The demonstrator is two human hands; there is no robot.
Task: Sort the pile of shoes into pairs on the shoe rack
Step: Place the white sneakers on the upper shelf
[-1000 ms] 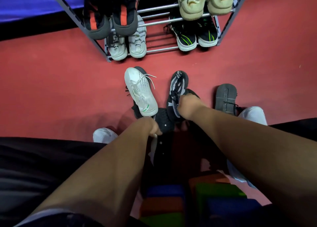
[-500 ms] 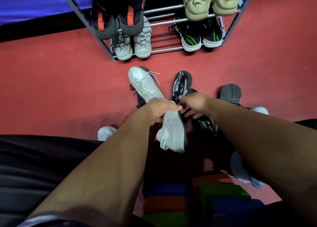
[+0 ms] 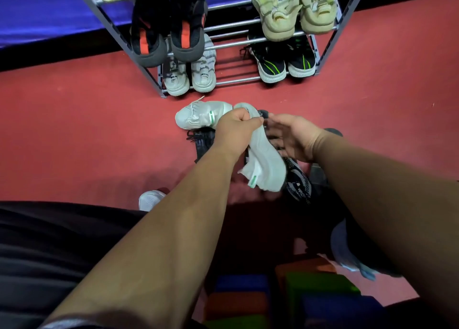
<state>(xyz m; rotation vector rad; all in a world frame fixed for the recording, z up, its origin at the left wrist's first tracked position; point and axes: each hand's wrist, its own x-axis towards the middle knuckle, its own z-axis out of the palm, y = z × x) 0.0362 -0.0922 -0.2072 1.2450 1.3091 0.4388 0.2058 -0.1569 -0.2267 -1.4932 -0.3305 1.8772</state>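
Both forearms bare, reaching forward and down, converging near the centre of view. The left forearm [image 3: 161, 229] runs up from the lower left, wrist straight. The left hand [image 3: 236, 127] is back-upward with fingers curled tight, gripping one end of a white shoe [image 3: 265, 160], which hangs below the fist. The right forearm [image 3: 385, 192] comes in from the right edge. The right hand [image 3: 295, 137] sits just beside the left, palm turned leftward, its fingers [image 3: 278, 122] straight and loosely spread — holding nothing. Fingertips lie close to the shoe; contact cannot be told — blurred there. A pale sleeve edge [image 3: 62, 323] shows on the left upper arm.
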